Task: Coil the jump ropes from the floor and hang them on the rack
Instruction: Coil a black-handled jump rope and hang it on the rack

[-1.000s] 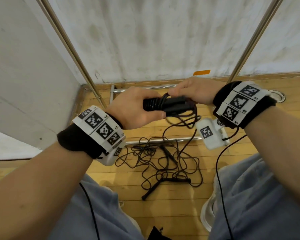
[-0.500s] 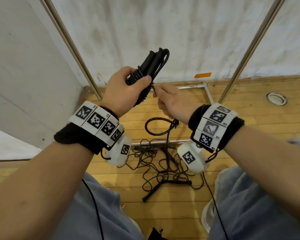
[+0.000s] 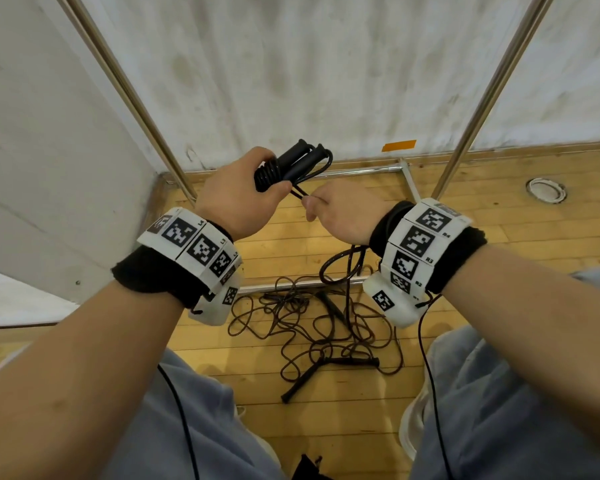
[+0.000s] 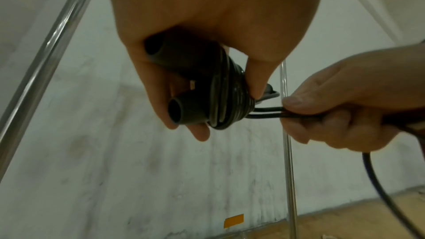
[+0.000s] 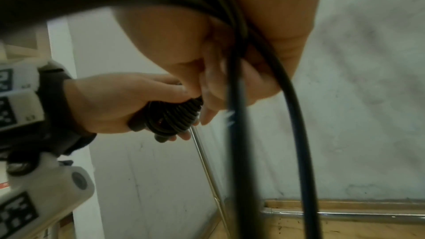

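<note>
Wooden floor (image 3: 499,271) lay below, by the white wall. My left hand (image 3: 236,199) gripped the coiled jump rope (image 3: 291,168); my right hand (image 3: 343,216) pinched its loose strands just beside.

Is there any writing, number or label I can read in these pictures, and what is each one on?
"R4", "R3", "R2": small tags beside the black-and-white square patterns on the right wristband.
Left wristband: similar tiny tags, too small to read with certainty.
Orange tape on the wall: blank.
Jump rope: no lettering shows.
</note>
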